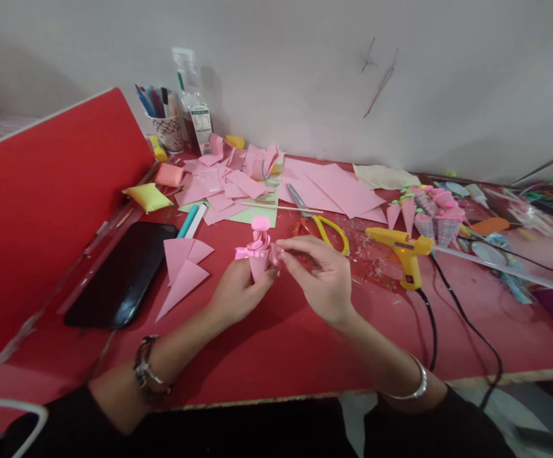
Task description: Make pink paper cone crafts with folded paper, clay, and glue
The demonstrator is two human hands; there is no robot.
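Note:
A small pink paper cone (258, 264), topped with bright pink, clay-like pieces (260, 224), is held upright over the middle of the table. My left hand (238, 289) is closed around its lower part. A shiny bright pink bit sticks out at the cone's left side. My right hand (321, 273) is pinched at the cone's right edge, where a thin, pale pink, shiny scrap shows by the fingertips; its kind is unclear. Left of my hands lie pink paper pieces (183, 270), and behind them are two markers (193, 221).
A yellow glue gun (403, 251) with a black cord lies right, near yellow-handled scissors (326, 226). Finished-looking cones (441, 216) stand behind it. Pink paper sheets (333, 187), a bottle (195, 114) and a pen cup (166, 130) are at the back. A phone (123, 277) lies left.

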